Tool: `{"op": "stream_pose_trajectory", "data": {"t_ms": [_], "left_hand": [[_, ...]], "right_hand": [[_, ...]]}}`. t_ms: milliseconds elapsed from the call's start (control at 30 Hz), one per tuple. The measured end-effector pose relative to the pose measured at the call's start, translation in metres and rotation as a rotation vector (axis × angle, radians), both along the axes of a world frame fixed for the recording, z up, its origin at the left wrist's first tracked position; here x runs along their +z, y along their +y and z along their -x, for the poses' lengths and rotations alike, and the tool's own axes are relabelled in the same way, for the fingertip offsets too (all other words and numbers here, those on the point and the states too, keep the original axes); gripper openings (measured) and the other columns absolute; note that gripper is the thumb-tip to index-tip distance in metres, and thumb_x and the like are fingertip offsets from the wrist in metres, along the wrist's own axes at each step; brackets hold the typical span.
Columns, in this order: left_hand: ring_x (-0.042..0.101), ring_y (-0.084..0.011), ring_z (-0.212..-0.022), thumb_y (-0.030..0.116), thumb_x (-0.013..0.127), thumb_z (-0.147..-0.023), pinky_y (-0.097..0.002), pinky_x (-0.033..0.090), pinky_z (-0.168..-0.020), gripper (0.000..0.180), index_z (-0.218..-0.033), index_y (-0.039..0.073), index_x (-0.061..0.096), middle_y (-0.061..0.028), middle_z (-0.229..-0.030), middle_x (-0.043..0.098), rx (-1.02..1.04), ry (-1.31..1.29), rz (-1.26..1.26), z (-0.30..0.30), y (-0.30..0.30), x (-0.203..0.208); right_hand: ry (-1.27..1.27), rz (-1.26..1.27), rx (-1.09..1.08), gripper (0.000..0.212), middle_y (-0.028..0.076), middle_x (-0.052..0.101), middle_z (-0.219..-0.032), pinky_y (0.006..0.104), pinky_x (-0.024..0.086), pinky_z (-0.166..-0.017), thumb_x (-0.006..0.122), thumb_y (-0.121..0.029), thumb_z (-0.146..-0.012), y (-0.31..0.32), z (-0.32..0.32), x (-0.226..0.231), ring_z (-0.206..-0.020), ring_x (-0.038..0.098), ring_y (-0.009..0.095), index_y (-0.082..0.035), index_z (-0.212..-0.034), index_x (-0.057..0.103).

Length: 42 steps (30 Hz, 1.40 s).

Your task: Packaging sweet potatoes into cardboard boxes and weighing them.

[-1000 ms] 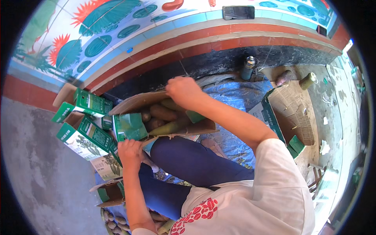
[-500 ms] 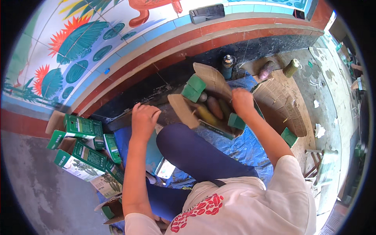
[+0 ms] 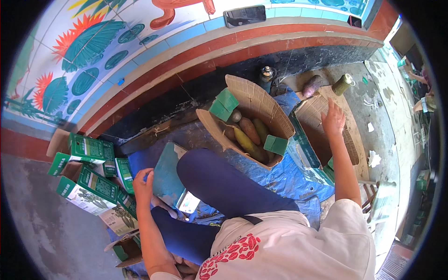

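Head view: the vegetable-filled brown cardboard carton (image 3: pixel 267 101) has been released, now unheld. The right hand (image 3: pixel 334 121) is spread, empty, over an open green-sided carton (image 3: pixel 305 145); the left hand (image 3: pixel 143 183) is half-curled, seemingly empty.

The filled carton (image 3: pixel 268 105) is ribbed brown cardboard with bright green flaps (image 3: pixel 224 105); inside, one long vegetable (image 3: pixel 243 139) is yellow-green, its neighbour (image 3: pixel 250 130) reddish brown. The second carton (image 3: pixel 308 112) pairs brown with dark green. Stacked boxes (image 3: pixel 97 183) are green and white, with printed plants. The tarp (image 3: pixel 275 178) is blue, the trousers (image 3: pixel 233 182) navy, the shirt (image 3: pixel 298 242) cream with red petal shapes (image 3: pixel 233 252). White wall tiles (image 3: pixel 142 23) carry teal ovals (image 3: pixel 116 59) and spiky orange-red flowers (image 3: pixel 63 44)
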<state>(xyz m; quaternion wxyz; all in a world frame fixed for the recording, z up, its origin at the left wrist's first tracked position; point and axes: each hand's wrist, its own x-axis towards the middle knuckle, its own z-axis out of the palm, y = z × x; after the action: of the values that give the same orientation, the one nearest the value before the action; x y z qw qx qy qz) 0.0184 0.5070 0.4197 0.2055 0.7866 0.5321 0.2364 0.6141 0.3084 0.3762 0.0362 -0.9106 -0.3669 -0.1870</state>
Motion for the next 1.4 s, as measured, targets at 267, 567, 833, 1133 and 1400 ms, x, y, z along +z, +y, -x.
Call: {"op": "stream_pose_trajectory", "data": {"t_ms": [267,567,833,1133,1400], "left_hand": [[0.063,-0.0227,-0.082,0.013,0.06,-0.085,-0.0317,0.047,-0.077,0.016,-0.091,-0.001,0.066,-0.0135,-0.088,0.067,0.156,-0.1,0.112,0.018,-0.006,-0.015],[0.063,-0.0251,-0.082,0.01,0.06,-0.083,-0.0319,0.047,-0.075,0.014,-0.091,-0.001,0.066,-0.0145,-0.087,0.066,0.142,-0.052,0.031,0.032,-0.029,0.0],[0.063,-0.0239,-0.082,0.01,0.06,-0.083,-0.0316,0.047,-0.077,0.016,-0.091,-0.002,0.065,-0.014,-0.088,0.066,0.172,-0.047,-0.008,0.055,-0.032,-0.004],[0.062,-0.0198,-0.082,0.012,0.058,-0.086,-0.0302,0.047,-0.077,0.017,-0.093,-0.002,0.064,-0.0111,-0.086,0.065,0.169,-0.07,-0.069,0.06,-0.037,0.002],[0.063,-0.0227,-0.09,0.016,0.059,-0.087,-0.0329,0.047,-0.083,0.023,-0.102,-0.001,0.062,-0.0138,-0.096,0.065,0.196,-0.183,-0.064,0.066,-0.038,-0.002]], "right_hand": [[0.014,0.109,-0.221,0.051,0.011,0.059,-0.112,0.0436,0.048,-0.082,0.07,-0.026,-0.076,-0.059,-0.041,-0.001,-0.105,0.058,0.03,-0.014,-0.121,0.05],[0.394,0.24,-0.294,0.025,0.015,0.065,-0.101,0.0434,0.051,-0.079,0.056,-0.024,-0.082,-0.062,-0.033,-0.003,-0.097,0.063,0.033,-0.013,-0.104,0.061],[0.018,-0.043,-0.119,0.012,0.013,0.064,-0.087,0.0471,0.049,-0.068,0.049,-0.02,-0.087,-0.062,-0.035,0.054,-0.083,0.062,0.034,-0.01,-0.084,0.054],[-0.34,-0.484,0.396,0.007,0.013,0.058,-0.075,0.0444,0.046,-0.06,0.059,-0.011,-0.08,-0.006,0.05,0.214,-0.072,0.059,0.033,-0.008,-0.079,0.053],[-0.272,-0.788,0.929,0.01,0.011,0.056,-0.068,0.0436,0.049,-0.059,0.059,-0.002,-0.067,0.093,0.148,0.268,-0.07,0.059,0.032,-0.007,-0.073,0.053]]}}
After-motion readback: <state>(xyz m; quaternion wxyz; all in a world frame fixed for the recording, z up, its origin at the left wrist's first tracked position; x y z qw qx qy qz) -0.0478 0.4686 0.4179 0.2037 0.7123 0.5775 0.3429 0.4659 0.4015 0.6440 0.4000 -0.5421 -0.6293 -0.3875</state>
